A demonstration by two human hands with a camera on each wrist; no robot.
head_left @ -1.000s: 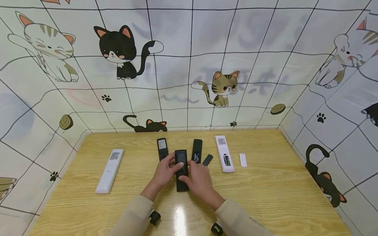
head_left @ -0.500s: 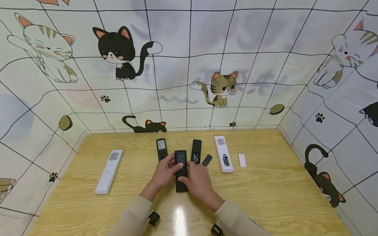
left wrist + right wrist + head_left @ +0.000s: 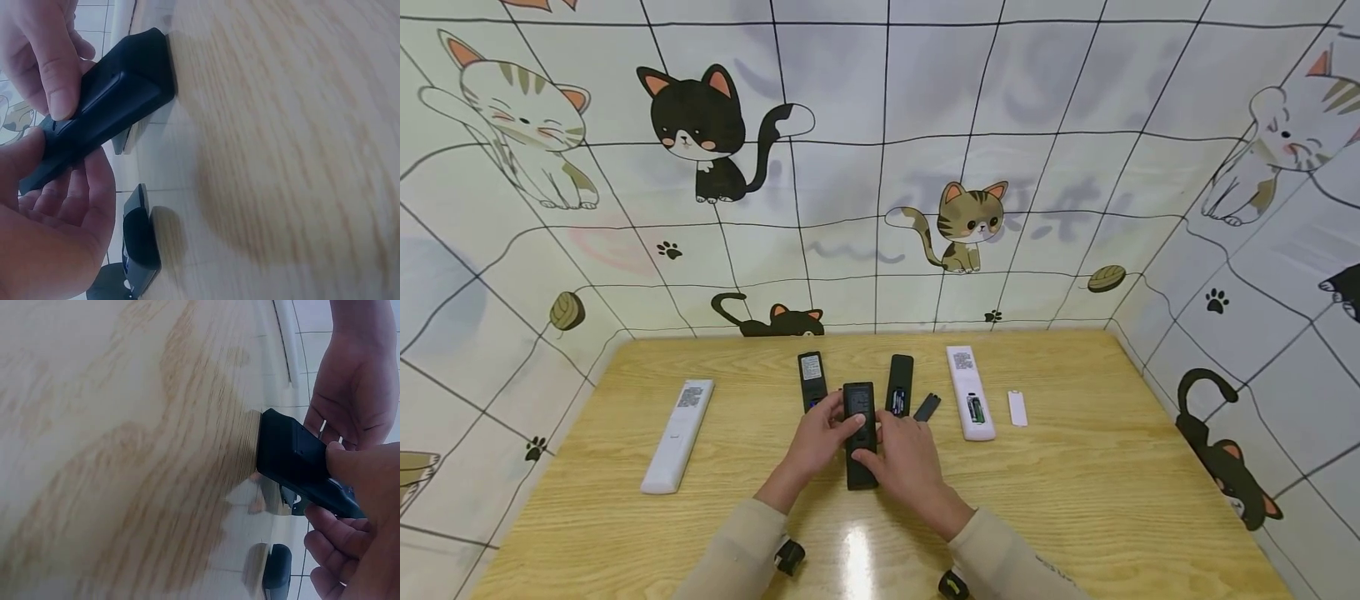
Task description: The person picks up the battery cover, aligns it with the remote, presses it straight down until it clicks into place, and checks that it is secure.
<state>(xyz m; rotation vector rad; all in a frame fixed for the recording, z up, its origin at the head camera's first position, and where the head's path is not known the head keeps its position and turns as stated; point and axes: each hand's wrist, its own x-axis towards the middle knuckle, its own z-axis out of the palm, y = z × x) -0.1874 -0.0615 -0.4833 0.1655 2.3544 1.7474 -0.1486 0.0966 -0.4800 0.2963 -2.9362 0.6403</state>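
Observation:
Both hands hold a black remote control (image 3: 861, 477) in the middle of the table, its printed back facing up in the head view. My left hand (image 3: 816, 437) grips the left side, thumb on top; in the left wrist view its fingers curl beneath the remote (image 3: 119, 94). On the right edge, my right hand (image 3: 913, 458) grips it, with the thumb lying on the back lower down. In the right wrist view, the near end of the remote (image 3: 281, 447) is at the tabletop; whether it touches is unclear. The thumbs cover part of the back.
Behind the hands lie a black remote with a white label (image 3: 812, 375), another with open battery compartment (image 3: 900, 375), and a loose black cover (image 3: 928, 407). To the right are a white remote showing a battery (image 3: 962, 379) and a white cover (image 3: 1017, 407). Another white remote (image 3: 673, 442) lies left.
Both hands keep the same grip on the black remote, with hardly any movement. The view shifts very slightly; the other remotes and covers stay put.

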